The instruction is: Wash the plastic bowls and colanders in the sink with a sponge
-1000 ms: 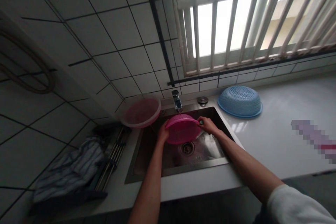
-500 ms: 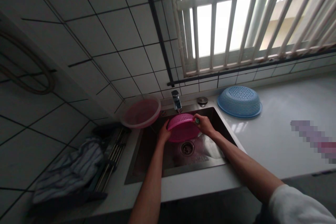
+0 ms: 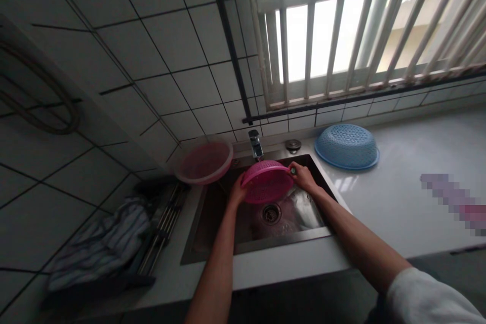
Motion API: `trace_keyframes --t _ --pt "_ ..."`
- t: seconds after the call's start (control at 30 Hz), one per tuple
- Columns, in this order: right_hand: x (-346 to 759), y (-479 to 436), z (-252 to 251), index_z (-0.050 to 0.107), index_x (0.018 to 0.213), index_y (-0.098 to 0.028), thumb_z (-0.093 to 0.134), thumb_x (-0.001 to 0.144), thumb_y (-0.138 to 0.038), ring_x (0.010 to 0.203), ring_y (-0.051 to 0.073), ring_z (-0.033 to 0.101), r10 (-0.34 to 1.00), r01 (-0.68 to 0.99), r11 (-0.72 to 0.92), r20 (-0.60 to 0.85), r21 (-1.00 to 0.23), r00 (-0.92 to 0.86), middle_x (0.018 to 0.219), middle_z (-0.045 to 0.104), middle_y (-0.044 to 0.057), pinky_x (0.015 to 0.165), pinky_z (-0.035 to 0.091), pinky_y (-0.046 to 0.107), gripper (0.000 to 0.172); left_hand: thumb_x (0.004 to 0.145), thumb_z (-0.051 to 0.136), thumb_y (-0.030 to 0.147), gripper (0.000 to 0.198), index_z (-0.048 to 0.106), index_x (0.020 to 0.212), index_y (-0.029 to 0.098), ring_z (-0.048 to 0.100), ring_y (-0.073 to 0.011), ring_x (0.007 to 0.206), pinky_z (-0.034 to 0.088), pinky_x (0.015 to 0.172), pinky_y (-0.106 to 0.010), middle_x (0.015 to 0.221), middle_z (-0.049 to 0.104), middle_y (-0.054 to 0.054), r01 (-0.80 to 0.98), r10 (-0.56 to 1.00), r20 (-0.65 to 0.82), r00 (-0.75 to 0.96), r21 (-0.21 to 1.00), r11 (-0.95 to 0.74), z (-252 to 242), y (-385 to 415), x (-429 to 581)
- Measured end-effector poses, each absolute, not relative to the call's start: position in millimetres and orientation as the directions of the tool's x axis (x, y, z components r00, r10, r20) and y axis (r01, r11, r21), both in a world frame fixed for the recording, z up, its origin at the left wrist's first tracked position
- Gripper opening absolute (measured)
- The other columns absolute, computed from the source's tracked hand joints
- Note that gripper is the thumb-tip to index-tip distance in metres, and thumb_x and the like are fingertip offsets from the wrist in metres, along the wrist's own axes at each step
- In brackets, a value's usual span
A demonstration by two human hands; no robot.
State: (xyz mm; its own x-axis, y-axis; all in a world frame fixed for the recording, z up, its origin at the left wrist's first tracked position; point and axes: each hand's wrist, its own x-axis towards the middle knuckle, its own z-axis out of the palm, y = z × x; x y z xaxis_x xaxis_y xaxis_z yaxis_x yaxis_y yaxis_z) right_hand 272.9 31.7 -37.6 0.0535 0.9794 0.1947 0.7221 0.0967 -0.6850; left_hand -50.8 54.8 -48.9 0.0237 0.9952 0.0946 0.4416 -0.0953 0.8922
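A pink perforated colander (image 3: 268, 185) is held tilted in the metal sink (image 3: 212, 228), just below the tap (image 3: 255, 145), its open side facing me. My left hand (image 3: 238, 192) grips its left rim. On the right rim, my right hand (image 3: 302, 177) is closed, with a small greenish thing showing at its fingers that I cannot make out. The drain (image 3: 271, 214) shows under the colander, and the sink floor around it looks wet.
A pink basin with a pale rim (image 3: 205, 162) stands at the sink's back left corner. An upside-down blue basket (image 3: 346, 147) lies on the white counter (image 3: 395, 202). Left are a striped cloth (image 3: 102, 248) and a metal rack (image 3: 159, 235). A drain strainer (image 3: 292, 146) sits behind the sink.
The colander has turned and tipped so more of its inside shows. My right hand has shifted slightly to the right with its rim; my left hand stays nearly in place.
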Motion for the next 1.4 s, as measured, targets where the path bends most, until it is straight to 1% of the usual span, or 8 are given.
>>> trace_keyframes --t 0.27,0.47,0.6,0.7,0.8,1.0,1.2,1.4 --pt "269.9 30.7 -38.7 0.071 0.103 -0.025 0.071 0.093 -0.031 0.076 0.019 0.067 0.984 0.712 0.106 0.176 -0.694 0.026 0.086 0.075 0.004 0.063 0.032 0.024 0.012 0.082 0.076 0.033 0.068 0.058 0.146 0.017 0.063 -0.0333 0.132 0.046 0.113 -0.05 0.144 0.065 -0.017 0.453 0.995 0.098 0.015 0.887 -0.094 -48.8 53.8 -55.1" --pt "270.7 29.9 -36.7 0.071 0.102 -0.025 0.071 0.092 -0.03 0.078 0.02 0.068 0.986 0.707 0.09 0.164 -0.702 0.037 0.086 0.075 0.005 0.063 0.033 0.024 0.011 0.085 0.073 0.026 0.066 0.056 0.147 0.015 0.062 -0.0291 0.133 0.047 0.114 -0.043 0.145 0.065 -0.016 0.503 0.997 0.058 0.04 0.861 -0.07 -43.0 49.9 -50.6" --pt "270.7 29.8 -36.4 0.071 0.105 -0.025 0.069 0.094 -0.032 0.079 0.021 0.068 0.987 0.715 0.074 0.154 -0.695 0.048 0.089 0.075 0.006 0.063 0.033 0.025 0.013 0.083 0.079 0.032 0.079 0.048 0.154 0.016 0.06 -0.0285 0.136 0.046 0.115 -0.041 0.151 0.059 -0.018 0.518 0.997 0.052 0.055 0.852 -0.073 -28.3 42.8 -44.6" --pt "270.6 30.6 -36.8 0.071 0.107 -0.026 0.067 0.096 -0.037 0.08 0.022 0.068 0.99 0.732 0.054 0.132 -0.679 0.049 0.09 0.075 0.007 0.065 0.034 0.025 0.016 0.086 0.077 0.037 0.084 0.041 0.159 0.017 0.058 -0.0281 0.138 0.048 0.113 -0.04 0.157 0.053 -0.019 0.453 0.988 0.143 0.055 0.879 -0.152 -6.8 34.5 -35.6" --pt "270.2 31.9 -37.0 0.07 0.108 -0.026 0.066 0.097 -0.038 0.083 0.023 0.068 0.992 0.75 0.052 0.124 -0.66 0.04 0.093 0.076 0.007 0.066 0.034 0.025 0.016 0.094 0.066 0.041 0.063 0.05 0.152 0.021 0.06 -0.0263 0.134 0.05 0.111 -0.039 0.152 0.057 -0.015 0.433 0.94 0.342 -0.018 0.85 -0.301 26.6 27.3 -22.3" --pt "268.0 34.3 -38.7 0.068 0.111 -0.026 0.064 0.098 -0.034 0.083 0.021 0.068 0.991 0.754 0.075 0.134 -0.653 0.018 0.097 0.076 0.007 0.067 0.034 0.024 0.016 0.102 0.054 0.04 0.046 0.058 0.144 0.022 0.06 -0.0238 0.131 0.047 0.114 -0.041 0.144 0.064 -0.01 0.582 0.708 0.706 0.03 0.563 -0.586 112.7 39.4 11.5" --pt "266.7 32.2 -38.3 0.069 0.11 -0.026 0.065 0.098 -0.037 0.08 0.021 0.067 0.991 0.73 0.105 0.135 -0.675 -0.017 0.094 0.076 0.007 0.066 0.034 0.024 0.017 0.097 0.061 0.031 0.051 0.057 0.147 0.022 0.053 -0.0256 0.141 0.037 0.123 -0.045 0.149 0.061 -0.009 0.66 0.7 0.649 0.298 0.389 -0.642 133.4 57.9 41.5" --pt "270.9 31.3 -35.7 0.072 0.106 -0.026 0.067 0.095 -0.034 0.08 0.021 0.067 0.983 0.695 0.137 0.181 -0.706 -0.01 0.091 0.076 0.005 0.067 0.037 0.024 0.014 0.097 0.062 0.029 0.054 0.054 0.15 0.023 0.05 -0.0254 0.145 0.035 0.125 -0.042 0.155 0.056 -0.008 0.664 0.714 0.661 0.23 0.43 -0.612 89.7 25.0 30.0"
